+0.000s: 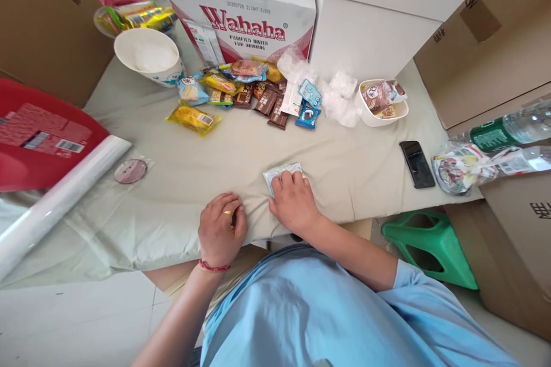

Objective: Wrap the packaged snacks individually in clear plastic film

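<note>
My right hand (293, 198) lies on the tablecloth near the front edge, its fingers curled over a small pale green-and-white packet (275, 174). Part of that packet is hidden beneath the fingers. To its left, my left hand (222, 223) rests in a loose fist on the table edge, with a ring on one finger and a red string at the wrist. I see nothing held in it. Beyond both hands lies a row of wrapped snacks: a yellow packet (194, 119), brown bars (267, 101) and a small blue packet (308, 117).
Behind the snacks stand a Wahaha carton (258, 17) and white boxes (374, 28). A paper tub (148, 57) is at left, near a red container (38, 132) and plastic roll (60, 206). At right are a white bowl (383, 120), phone (417, 164), bottles (495, 135) and green stool (456, 252).
</note>
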The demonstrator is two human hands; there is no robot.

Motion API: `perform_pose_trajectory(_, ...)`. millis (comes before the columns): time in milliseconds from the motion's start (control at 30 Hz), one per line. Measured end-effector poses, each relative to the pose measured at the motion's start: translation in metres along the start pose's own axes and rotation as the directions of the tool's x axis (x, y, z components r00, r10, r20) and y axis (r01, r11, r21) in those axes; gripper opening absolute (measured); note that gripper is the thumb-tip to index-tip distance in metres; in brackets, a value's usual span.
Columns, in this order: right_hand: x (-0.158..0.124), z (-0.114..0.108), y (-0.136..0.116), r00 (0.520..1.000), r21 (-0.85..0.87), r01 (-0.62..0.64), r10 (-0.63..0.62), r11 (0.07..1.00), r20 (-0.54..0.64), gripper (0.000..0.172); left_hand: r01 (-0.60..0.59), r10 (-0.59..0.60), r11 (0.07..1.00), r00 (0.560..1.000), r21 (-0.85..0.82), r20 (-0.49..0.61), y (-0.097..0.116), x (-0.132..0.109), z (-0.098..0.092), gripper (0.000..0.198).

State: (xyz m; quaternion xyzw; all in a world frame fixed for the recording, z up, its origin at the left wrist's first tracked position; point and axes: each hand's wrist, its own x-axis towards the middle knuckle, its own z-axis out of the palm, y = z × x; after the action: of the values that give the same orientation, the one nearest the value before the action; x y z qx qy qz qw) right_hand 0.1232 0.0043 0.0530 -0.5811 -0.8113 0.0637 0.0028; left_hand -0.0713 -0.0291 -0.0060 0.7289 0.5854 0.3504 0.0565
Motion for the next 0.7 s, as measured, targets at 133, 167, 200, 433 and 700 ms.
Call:
perform_pose_trajectory(133, -0.006, -0.005, 0.012, 1.0, 0.026, 0.003, -0.003, 1.0, 0.02, 0.025, 0.059, -0.065, 0.993, 0.996, -0.098, -0.059, 0.013, 0.005, -0.013, 0.008)
perform_pose_trajectory(167, -0.007, -0.007, 0.021, 1.0, 0.077, -0.005, 0.004, 0.997, 0.014, 0.024, 0.074, -0.083, 0.99, 0.994, -0.118, -0.072, 0.019, 0.008, -0.016, 0.008)
perform_pose_trajectory(200, -0.008, -0.01, 0.031, 1.0, 0.152, -0.025, 0.027, 0.988, -0.007, 0.024, 0.088, -0.101, 0.986, 0.992, -0.144, -0.081, 0.025, 0.01, -0.019, 0.008)
perform_pose_trajectory(433, -0.009, -0.023, 0.107, 0.926, 0.955, -0.138, 0.377, 0.262, 0.03, 0.016, 0.392, -0.301, 0.66, 0.92, -0.641, 0.252, 0.075, 0.048, -0.006, 0.046)
perform_pose_trajectory(700, -0.044, -0.011, 0.1, 0.965, 0.988, -0.144, 0.214, -0.049, 0.152, 0.03, 0.704, -0.251, 0.453, 0.69, -0.547, 0.679, 0.119, 0.074, 0.021, 0.055)
